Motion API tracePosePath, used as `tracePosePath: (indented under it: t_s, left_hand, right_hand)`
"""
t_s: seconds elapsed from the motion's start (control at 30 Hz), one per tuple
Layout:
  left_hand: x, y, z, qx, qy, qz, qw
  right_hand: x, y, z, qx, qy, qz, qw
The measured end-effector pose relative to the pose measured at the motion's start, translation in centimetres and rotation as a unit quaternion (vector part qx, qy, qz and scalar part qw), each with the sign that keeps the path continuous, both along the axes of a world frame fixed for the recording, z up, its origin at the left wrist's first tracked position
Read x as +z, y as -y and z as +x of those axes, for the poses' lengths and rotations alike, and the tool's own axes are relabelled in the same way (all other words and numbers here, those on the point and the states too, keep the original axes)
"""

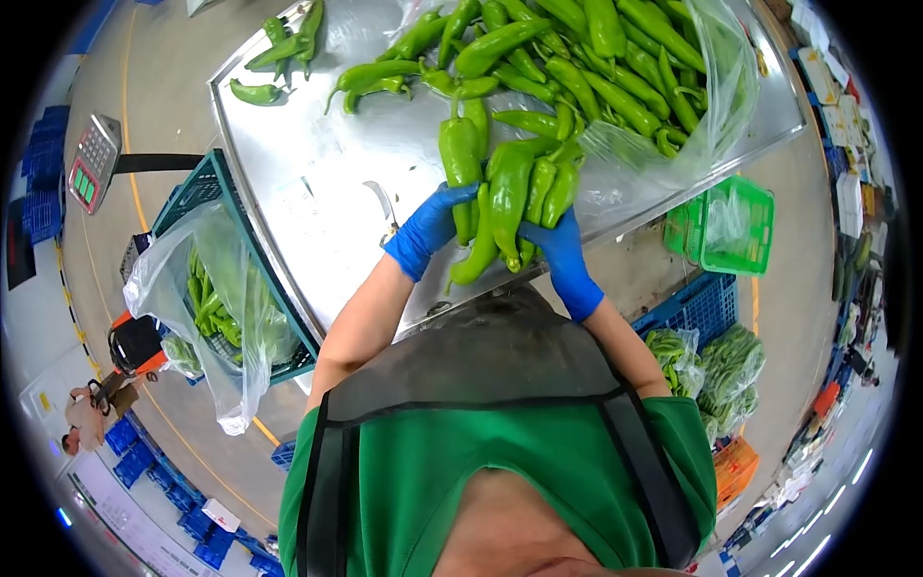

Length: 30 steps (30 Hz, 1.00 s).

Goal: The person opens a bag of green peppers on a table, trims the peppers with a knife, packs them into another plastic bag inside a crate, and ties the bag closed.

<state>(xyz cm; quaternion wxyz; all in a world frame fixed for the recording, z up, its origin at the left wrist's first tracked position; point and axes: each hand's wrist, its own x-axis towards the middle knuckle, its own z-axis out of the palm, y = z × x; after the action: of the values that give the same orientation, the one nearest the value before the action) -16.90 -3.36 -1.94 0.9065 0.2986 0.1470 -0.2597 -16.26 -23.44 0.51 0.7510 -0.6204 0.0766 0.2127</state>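
Both hands wear blue gloves at the near edge of a metal table (327, 192). My left hand (428, 226) is closed round the left side of a bunch of long green peppers (510, 192), its thumb over one of them. From the right, my right hand (564, 252) grips the same bunch, its fingers partly hidden beneath the peppers. Beyond them lies a large pile of green peppers (606, 67), partly inside a clear plastic bag (726, 87). A small curved knife (381, 204) rests on the table left of my left hand.
Several loose peppers (288, 43) lie at the table's far left. A teal crate (207, 173) with a bagged load stands left, near a scale (94, 163). Right of the table are a green basket (740, 226) and a blue crate (697, 308). A person (85, 418) is far left.
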Motion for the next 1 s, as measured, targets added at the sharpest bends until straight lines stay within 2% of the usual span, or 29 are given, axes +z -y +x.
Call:
tracePosePath:
  t_s: [0.1, 0.27, 0.4, 0.5, 0.53, 0.6, 0.63, 0.7, 0.73, 0.77, 0.8, 0.83, 0.87, 0.9, 0.97, 1.0]
  left_hand:
    - [3.2, -1.1, -1.7, 0.034, 0.062, 0.005, 0.997]
    - [7.6, -5.7, -7.2, 0.077, 0.065, -0.027, 0.995]
    - [9.3, -11.4, -14.2, 0.23, 0.079, 0.032, 0.969]
    - [13.0, -16.2, -21.0, 0.343, 0.088, 0.087, 0.931]
    - [13.4, -18.0, -23.5, 0.367, 0.07, 0.096, 0.923]
    - [13.6, -21.1, -28.4, 0.473, 0.054, 0.057, 0.878]
    - [13.2, -22.6, -30.5, 0.514, 0.048, 0.032, 0.856]
    - [12.9, -26.1, -34.2, 0.562, 0.052, -0.068, 0.823]
    - [11.4, -28.8, -35.7, 0.589, 0.051, -0.03, 0.806]
    - [8.9, -31.6, -37.0, 0.614, 0.05, 0.007, 0.788]
    - [6.3, -34.2, -38.2, 0.62, 0.029, -0.028, 0.783]
    - [3.2, -36.6, -39.2, 0.625, 0.007, -0.063, 0.778]
    - [-0.1, -38.4, -40.4, 0.628, -0.017, -0.101, 0.771]
    - [-3.3, -39.5, -42.0, 0.634, -0.038, -0.121, 0.763]
    - [-5.6, -39.1, -43.7, 0.657, -0.057, -0.086, 0.747]
    - [-6.6, -39.0, -44.5, 0.669, -0.08, -0.096, 0.732]
  right_hand:
    - [3.9, -1.5, -2.0, 0.026, 0.012, 0.005, 1.0]
    - [8.5, -6.7, -5.1, 0.089, 0.069, -0.013, 0.994]
    - [9.7, -14.0, -6.8, 0.201, 0.129, -0.035, 0.97]
    - [10.7, -21.7, -10.0, 0.299, 0.167, 0.045, 0.938]
    - [11.6, -24.5, -11.4, 0.338, 0.148, 0.069, 0.927]
    - [11.4, -30.6, -13.5, 0.443, 0.154, 0.074, 0.88]
    - [11.3, -33.5, -14.5, 0.484, 0.158, 0.072, 0.858]
    - [11.2, -40.0, -16.6, 0.574, 0.074, 0.113, 0.807]
    - [9.5, -43.9, -17.5, 0.607, 0.1, 0.103, 0.781]
    - [7.1, -47.8, -18.0, 0.642, 0.077, 0.087, 0.758]
    - [5.0, -51.0, -18.9, 0.648, 0.0, 0.139, 0.749]
    - [3.8, -53.3, -19.4, 0.635, -0.092, 0.09, 0.761]
    - [0.6, -55.9, -19.5, 0.598, -0.144, 0.087, 0.783]
    - [-3.3, -58.4, -18.6, 0.569, -0.159, 0.024, 0.807]
    - [-10.8, -62.3, -16.2, 0.464, -0.252, 0.051, 0.847]
    - [-8.2, -61.9, -16.7, 0.451, -0.17, 0.068, 0.874]
